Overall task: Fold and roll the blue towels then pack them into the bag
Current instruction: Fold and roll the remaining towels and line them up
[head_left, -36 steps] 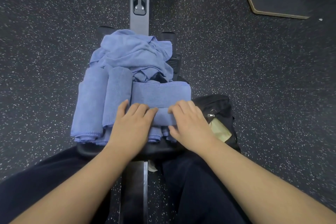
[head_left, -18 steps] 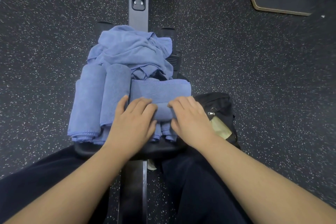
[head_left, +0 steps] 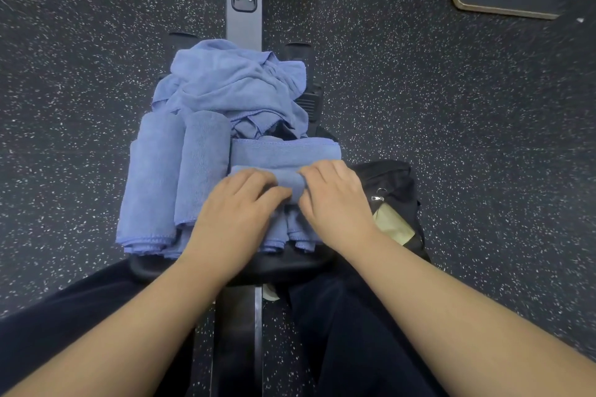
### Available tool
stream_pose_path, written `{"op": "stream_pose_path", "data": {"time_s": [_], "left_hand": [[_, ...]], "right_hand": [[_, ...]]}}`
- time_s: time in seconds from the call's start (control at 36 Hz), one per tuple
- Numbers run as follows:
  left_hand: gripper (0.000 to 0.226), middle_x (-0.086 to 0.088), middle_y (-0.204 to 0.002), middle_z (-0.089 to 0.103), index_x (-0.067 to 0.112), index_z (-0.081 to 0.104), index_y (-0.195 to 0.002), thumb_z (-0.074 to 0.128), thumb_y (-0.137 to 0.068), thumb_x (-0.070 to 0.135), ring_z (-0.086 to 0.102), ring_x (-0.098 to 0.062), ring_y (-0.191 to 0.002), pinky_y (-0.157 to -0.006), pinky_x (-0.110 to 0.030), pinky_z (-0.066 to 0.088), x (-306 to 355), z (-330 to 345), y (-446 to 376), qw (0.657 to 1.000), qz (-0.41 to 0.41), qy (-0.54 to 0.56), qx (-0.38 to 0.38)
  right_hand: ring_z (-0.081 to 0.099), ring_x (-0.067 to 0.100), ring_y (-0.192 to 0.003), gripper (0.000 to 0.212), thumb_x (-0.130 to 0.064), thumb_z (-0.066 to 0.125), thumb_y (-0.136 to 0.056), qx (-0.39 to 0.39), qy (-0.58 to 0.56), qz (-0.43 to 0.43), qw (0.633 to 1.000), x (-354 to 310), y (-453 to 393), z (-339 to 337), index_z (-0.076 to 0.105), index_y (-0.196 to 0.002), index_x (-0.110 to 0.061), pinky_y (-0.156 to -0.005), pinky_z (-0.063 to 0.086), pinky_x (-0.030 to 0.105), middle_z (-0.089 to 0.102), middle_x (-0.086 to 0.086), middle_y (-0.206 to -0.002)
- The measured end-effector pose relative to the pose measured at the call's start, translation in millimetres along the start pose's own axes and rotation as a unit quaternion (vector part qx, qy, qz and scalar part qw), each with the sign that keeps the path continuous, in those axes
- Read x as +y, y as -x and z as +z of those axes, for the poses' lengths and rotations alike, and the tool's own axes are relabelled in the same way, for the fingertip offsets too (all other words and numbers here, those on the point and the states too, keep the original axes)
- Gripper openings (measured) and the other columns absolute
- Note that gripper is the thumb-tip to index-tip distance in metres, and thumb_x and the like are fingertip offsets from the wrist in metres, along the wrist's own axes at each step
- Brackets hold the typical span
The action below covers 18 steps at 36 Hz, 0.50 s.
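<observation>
Rolling a folded blue towel (head_left: 283, 155) on the black seat (head_left: 225, 271).
Left hand (head_left: 238, 213) and right hand (head_left: 335, 203) curl their fingers over the towel's rolled near edge. Left of that towel lie two rolled towels (head_left: 180, 171); beyond it, a crumpled towel pile (head_left: 232, 80); right of it, the open black bag (head_left: 393, 190).

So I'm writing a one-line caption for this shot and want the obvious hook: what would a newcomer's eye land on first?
First, the two bare hands, left hand and right hand, side by side at centre, rolling a blue towel on a black padded seat. Next, the crumpled heap of blue towels just beyond, with two rolled towels to its near left. A black bag sits open on the speckled floor at the right.
</observation>
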<state>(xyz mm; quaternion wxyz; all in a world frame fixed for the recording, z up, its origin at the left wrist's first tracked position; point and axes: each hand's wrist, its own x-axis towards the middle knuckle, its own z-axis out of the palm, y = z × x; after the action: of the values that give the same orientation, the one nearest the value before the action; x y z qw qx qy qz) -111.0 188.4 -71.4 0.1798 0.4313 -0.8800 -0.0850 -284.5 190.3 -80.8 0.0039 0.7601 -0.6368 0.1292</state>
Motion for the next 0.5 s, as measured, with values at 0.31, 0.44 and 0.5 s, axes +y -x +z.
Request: {"op": "stream_pose_path", "data": {"time_s": [0.31, 0.44, 0.5], "left_hand": [[0.04, -0.016, -0.116, 0.06, 0.005, 0.062, -0.119, 0.044, -0.085, 0.011, 0.055, -0.037, -0.106, -0.094, -0.047, 0.046, -4, 12, -3, 0.999, -0.03, -0.039, -0.024], [0.043, -0.013, -0.115, 0.061, 0.008, 0.063, -0.121, 0.041, -0.085, 0.014, 0.054, -0.037, -0.112, -0.099, -0.048, 0.041, -3, 12, -6, 0.997, -0.049, -0.062, -0.027], [0.042, -0.012, -0.114, 0.062, 0.008, 0.064, -0.12, 0.041, -0.085, 0.014, 0.054, -0.036, -0.113, -0.1, -0.048, 0.041, -3, 13, -7, 0.996, -0.053, -0.066, -0.028]], "right_hand": [[0.047, 0.023, -0.089, 0.026, -0.02, 0.046, -0.079, 0.056, -0.051, -0.007, 0.997, 1, -6, -3, 0.065, -0.094, -0.011, -0.077, 0.037, 0.032, 0.062, 0.006, -0.092], [0.038, 0.022, -0.081, 0.022, -0.015, 0.045, -0.075, 0.071, -0.052, -0.045, 0.995, -1, -5, -8, 0.064, -0.085, -0.009, -0.072, 0.032, 0.031, 0.059, 0.008, -0.085], [0.039, 0.022, -0.082, 0.022, -0.016, 0.047, -0.075, 0.074, -0.051, -0.049, 0.995, -2, -6, -9, 0.065, -0.086, -0.009, -0.072, 0.032, 0.031, 0.059, 0.007, -0.085]]}}
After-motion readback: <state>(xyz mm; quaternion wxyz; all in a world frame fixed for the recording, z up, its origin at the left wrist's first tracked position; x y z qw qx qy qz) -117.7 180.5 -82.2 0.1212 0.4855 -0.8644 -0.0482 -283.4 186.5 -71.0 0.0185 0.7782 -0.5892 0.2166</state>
